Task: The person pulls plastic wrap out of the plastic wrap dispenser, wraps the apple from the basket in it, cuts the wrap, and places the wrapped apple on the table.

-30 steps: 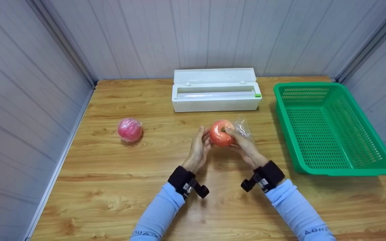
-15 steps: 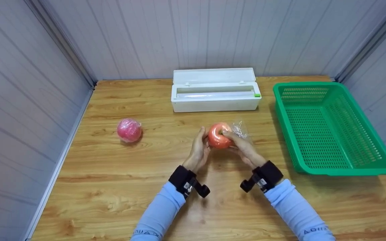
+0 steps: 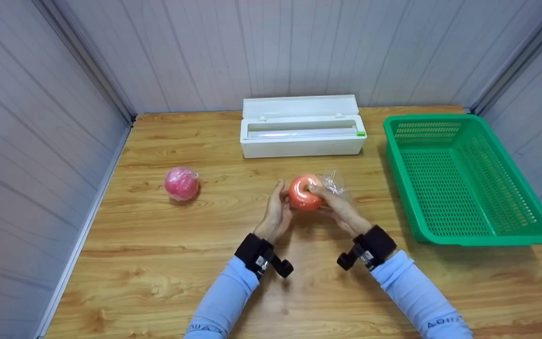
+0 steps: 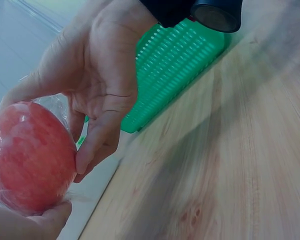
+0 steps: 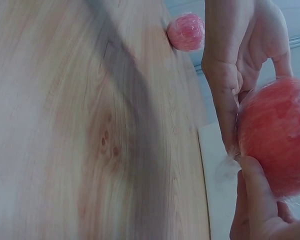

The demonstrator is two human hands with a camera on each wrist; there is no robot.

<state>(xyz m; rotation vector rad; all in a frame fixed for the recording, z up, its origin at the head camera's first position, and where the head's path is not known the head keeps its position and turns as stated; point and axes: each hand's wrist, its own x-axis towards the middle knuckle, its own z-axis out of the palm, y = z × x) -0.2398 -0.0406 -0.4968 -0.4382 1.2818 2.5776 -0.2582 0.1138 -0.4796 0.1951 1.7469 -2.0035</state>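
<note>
Between both hands is a red apple (image 3: 304,200) wrapped in clear cling film. The right hand (image 3: 339,207) grips it from the right, thumb on top beside the stem hollow and fingers underneath. From the left, the left hand (image 3: 276,212) cups its side, fingers against the lower part and thumb pointing up. A crinkled loose end of cling film (image 3: 331,182) sticks out behind the right hand. In the right wrist view, a small bunched piece of film (image 5: 230,164) shows at the fingertips under the apple. Much of the left fingers is hidden behind the apple in the head view.
A second wrapped fruit, pinkish red (image 3: 181,183), sits on the wooden table (image 3: 158,263) to the left. At the back stands a white cling film box (image 3: 301,149), lid up, roll inside. A green perforated basket (image 3: 419,221) stands at the right. Panel walls enclose the table.
The apple has moved slightly left and toward the person, and is tilted a little, with both hands still on it. The loose film end has shifted with it.
</note>
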